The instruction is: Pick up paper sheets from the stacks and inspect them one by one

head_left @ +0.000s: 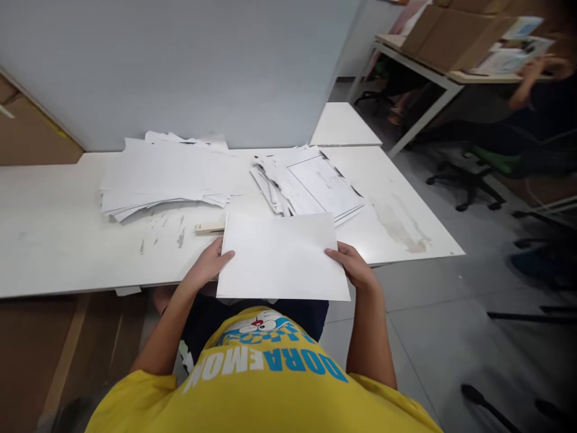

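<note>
Both hands hold one blank white sheet of paper (282, 255) flat over the near edge of the white table (54, 234). My left hand (208, 264) grips its left edge, thumb on top. My right hand (354, 264) grips its right edge. Beyond the sheet lies a fanned stack of printed sheets (311, 183). A larger, loose pile of white paper (162, 174) sits further left. A small wooden piece (210, 228) lies on the table just past my left hand.
A grey partition wall (189, 66) stands behind the table. Brown cardboard (27, 132) leans at the left. At the right, office chairs (469, 180) stand on the tiled floor, and another person (536, 102) sits at a desk bearing cardboard boxes (455, 33).
</note>
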`<state>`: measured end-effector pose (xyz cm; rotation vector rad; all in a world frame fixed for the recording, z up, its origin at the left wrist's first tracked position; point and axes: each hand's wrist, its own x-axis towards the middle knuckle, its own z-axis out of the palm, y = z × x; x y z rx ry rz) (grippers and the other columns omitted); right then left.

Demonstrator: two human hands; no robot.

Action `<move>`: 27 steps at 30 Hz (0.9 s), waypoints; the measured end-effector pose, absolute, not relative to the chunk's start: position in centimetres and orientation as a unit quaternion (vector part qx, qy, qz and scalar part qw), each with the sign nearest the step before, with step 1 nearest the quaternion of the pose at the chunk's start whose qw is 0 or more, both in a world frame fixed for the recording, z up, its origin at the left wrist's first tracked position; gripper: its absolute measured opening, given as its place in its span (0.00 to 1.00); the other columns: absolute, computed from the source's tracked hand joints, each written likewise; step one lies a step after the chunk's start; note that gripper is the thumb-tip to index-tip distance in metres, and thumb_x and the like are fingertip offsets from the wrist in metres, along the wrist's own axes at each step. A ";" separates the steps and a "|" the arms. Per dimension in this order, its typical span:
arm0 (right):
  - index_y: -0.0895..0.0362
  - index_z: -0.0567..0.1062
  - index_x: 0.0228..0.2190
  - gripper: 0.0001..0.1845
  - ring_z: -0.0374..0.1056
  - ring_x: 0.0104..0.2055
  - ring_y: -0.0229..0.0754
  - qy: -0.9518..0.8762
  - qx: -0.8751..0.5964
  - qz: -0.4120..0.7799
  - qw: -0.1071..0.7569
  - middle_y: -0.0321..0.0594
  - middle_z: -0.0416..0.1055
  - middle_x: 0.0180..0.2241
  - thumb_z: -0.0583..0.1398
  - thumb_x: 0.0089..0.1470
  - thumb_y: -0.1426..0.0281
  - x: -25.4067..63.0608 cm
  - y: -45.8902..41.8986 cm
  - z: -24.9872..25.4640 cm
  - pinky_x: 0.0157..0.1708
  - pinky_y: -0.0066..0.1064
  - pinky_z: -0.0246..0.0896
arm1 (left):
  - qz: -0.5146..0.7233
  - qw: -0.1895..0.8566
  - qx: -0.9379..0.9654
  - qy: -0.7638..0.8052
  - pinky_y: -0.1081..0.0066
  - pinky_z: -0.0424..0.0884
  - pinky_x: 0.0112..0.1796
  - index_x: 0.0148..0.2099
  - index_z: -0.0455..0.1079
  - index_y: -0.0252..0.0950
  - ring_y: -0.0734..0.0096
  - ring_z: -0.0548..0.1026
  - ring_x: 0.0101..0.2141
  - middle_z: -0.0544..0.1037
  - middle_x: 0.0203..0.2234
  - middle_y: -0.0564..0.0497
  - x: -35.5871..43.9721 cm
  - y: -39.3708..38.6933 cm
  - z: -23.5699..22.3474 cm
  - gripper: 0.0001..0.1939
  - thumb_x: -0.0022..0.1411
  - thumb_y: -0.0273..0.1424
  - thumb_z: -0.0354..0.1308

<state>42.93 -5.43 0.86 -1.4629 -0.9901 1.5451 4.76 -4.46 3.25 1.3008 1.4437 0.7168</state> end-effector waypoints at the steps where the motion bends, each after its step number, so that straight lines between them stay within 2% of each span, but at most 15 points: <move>1: 0.57 0.81 0.38 0.24 0.78 0.33 0.50 -0.384 -0.577 0.612 0.382 0.44 0.82 0.34 0.71 0.42 0.55 43.1 -5.4 0.7 0.32 0.37 0.72 | 0.289 0.504 0.541 0.608 0.58 0.75 0.44 0.63 0.63 0.33 0.51 0.78 0.46 0.80 0.46 0.40 4.5 -4.7 3.2 0.37 0.55 0.46 0.61; 5: 0.55 0.81 0.36 0.22 0.78 0.33 0.50 -0.357 -0.592 0.605 0.394 0.43 0.82 0.34 0.73 0.39 0.57 43.9 -5.4 0.7 0.32 0.37 0.73 | 0.245 0.460 0.558 0.646 0.65 0.74 0.34 0.69 0.53 0.37 0.64 0.78 0.29 0.78 0.33 0.50 4.5 -5.8 3.5 0.38 0.60 0.41 0.56; 8: 0.55 0.81 0.34 0.20 0.78 0.34 0.50 -0.344 -0.601 0.597 0.405 0.43 0.82 0.33 0.73 0.39 0.58 44.2 -5.4 1.0 0.32 0.37 0.72 | 0.241 0.342 0.603 0.679 0.67 0.72 0.35 0.65 0.61 0.38 0.68 0.75 0.26 0.76 0.31 0.52 4.9 -6.2 3.9 0.29 0.64 0.39 0.52; 11: 0.55 0.81 0.33 0.20 0.78 0.34 0.52 -0.346 -0.605 0.597 0.397 0.43 0.82 0.32 0.73 0.38 0.58 44.1 -5.2 1.3 0.32 0.38 0.72 | 0.281 0.148 0.626 0.712 0.66 0.70 0.40 0.62 0.66 0.36 0.65 0.76 0.32 0.77 0.36 0.47 4.9 -5.9 3.7 0.24 0.67 0.37 0.47; 14: 0.55 0.81 0.33 0.20 0.78 0.35 0.52 -0.349 -0.598 0.599 0.402 0.43 0.82 0.32 0.73 0.38 0.58 43.8 -4.8 1.6 0.34 0.38 0.73 | 0.314 0.032 0.669 0.674 0.62 0.69 0.49 0.63 0.65 0.32 0.58 0.75 0.46 0.76 0.47 0.39 4.4 -4.8 2.7 0.24 0.68 0.34 0.45; 16: 0.56 0.80 0.33 0.20 0.78 0.36 0.53 -0.342 -0.592 0.601 0.413 0.43 0.82 0.32 0.73 0.37 0.59 43.8 -4.7 1.8 0.35 0.38 0.73 | 0.302 0.011 0.721 0.624 0.57 0.62 0.59 0.63 0.65 0.31 0.53 0.68 0.58 0.72 0.56 0.36 4.1 -3.9 1.7 0.25 0.68 0.33 0.45; 18: 0.56 0.80 0.33 0.20 0.78 0.36 0.53 -0.331 -0.590 0.601 0.425 0.44 0.82 0.32 0.73 0.37 0.59 44.0 -4.8 2.0 0.34 0.38 0.72 | 0.276 0.009 0.756 0.594 0.52 0.53 0.64 0.64 0.63 0.31 0.51 0.58 0.66 0.67 0.62 0.37 3.8 -3.1 0.8 0.25 0.68 0.32 0.43; 21: 0.55 0.80 0.33 0.20 0.79 0.36 0.53 -0.315 -0.590 0.595 0.446 0.44 0.82 0.34 0.73 0.37 0.59 44.5 -5.1 2.0 0.33 0.38 0.72 | 0.246 0.011 0.768 0.591 0.47 0.48 0.66 0.67 0.59 0.33 0.51 0.52 0.69 0.63 0.66 0.41 3.6 -2.6 0.0 0.26 0.70 0.31 0.41; 27: 0.54 0.79 0.33 0.23 0.79 0.39 0.55 -0.314 -0.569 0.595 0.473 0.41 0.82 0.33 0.74 0.35 0.57 44.1 -5.0 1.4 0.36 0.39 0.73 | 0.238 0.014 0.772 0.589 0.47 0.48 0.67 0.70 0.54 0.31 0.53 0.49 0.70 0.61 0.67 0.39 3.6 -2.8 -0.1 0.28 0.71 0.31 0.38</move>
